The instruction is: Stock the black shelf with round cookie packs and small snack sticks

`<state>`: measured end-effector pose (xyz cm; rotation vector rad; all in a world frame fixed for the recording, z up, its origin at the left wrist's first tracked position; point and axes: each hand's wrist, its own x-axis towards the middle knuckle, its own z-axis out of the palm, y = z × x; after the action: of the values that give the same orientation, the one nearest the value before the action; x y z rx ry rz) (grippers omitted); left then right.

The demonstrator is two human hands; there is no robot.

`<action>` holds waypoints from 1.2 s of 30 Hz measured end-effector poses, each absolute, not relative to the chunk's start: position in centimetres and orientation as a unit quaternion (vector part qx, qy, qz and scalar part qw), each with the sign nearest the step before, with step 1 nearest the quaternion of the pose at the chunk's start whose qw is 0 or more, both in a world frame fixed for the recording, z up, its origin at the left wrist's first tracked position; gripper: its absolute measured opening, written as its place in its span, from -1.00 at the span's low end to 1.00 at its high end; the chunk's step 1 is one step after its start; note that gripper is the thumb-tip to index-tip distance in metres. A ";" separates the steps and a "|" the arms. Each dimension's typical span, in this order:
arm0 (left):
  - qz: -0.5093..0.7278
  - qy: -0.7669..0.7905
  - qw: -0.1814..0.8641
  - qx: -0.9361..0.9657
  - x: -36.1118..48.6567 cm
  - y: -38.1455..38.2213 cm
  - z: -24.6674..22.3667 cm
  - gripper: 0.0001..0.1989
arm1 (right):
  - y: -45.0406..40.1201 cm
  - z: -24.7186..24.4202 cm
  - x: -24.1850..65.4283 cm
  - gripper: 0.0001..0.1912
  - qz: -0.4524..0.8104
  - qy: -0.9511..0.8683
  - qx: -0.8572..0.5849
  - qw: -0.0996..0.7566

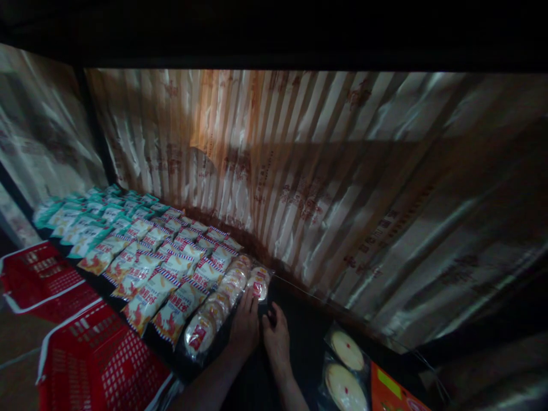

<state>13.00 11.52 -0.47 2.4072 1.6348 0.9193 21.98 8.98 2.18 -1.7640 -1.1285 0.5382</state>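
My left hand reaches forward with its fingers stretched out and close together. Its fingertips touch the near end of a clear packet of round pale biscuits or cakes with a red label. My right hand is just right of it, fingers bent and a little apart, with nothing visible between them. Along the left hand's outer side lies a row of similar round packets, the nearest one with a red label. The black shelf surface extends to the right of my hands.
Rows of white-and-orange snack bags and green-and-white bags fill the left. Two red baskets stand at the front left. Packed round flat cakes and an orange package lie right. Printed sheeting hangs behind; a dark shelf is overhead.
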 end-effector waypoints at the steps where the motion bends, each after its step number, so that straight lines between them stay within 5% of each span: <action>1: 0.302 0.535 0.050 0.787 13.0 11.4 -0.2 -0.46 | 8.1 1.9 21.7 -0.44 0.210 -0.463 -0.721 0.471; 13: 0.246 0.457 0.139 0.843 12.0 8.6 2.3 -0.66 | 0.5 0.5 19.9 -0.57 0.126 -0.539 -0.718 0.423; 36: 0.245 0.453 0.093 0.852 10.6 -1.8 0.2 -0.60 | -8.8 0.8 18.1 -0.68 0.112 -0.562 -0.680 0.458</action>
<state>10.57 -1.80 0.18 2.5303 1.3451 0.7262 18.12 -8.80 0.77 -1.6745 -1.3835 0.2768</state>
